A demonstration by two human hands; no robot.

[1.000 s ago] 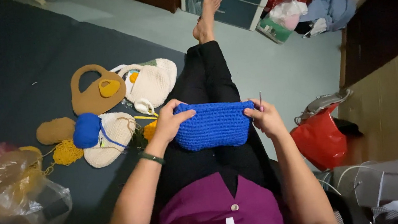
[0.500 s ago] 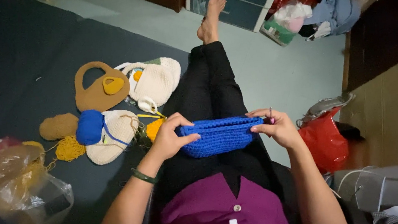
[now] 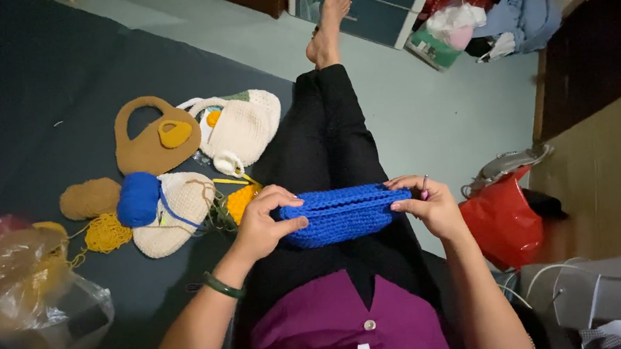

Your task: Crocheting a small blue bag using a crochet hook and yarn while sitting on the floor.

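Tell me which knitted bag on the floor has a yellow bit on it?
The brown crocheted bag, the one with the round handle hole. A small yellow piece lies on it. The cream bag beside it shows only a small orange spot.

The blue crocheted piece (image 3: 343, 214) is a thick, ribbed band of bright blue yarn, folded flat so its rows run as long horizontal ridges. It lies crosswise over the black-trousered lap, near the middle of the scene, stretched level from left to right. Its two short ends are gripped, and its near edge curves slightly downward.
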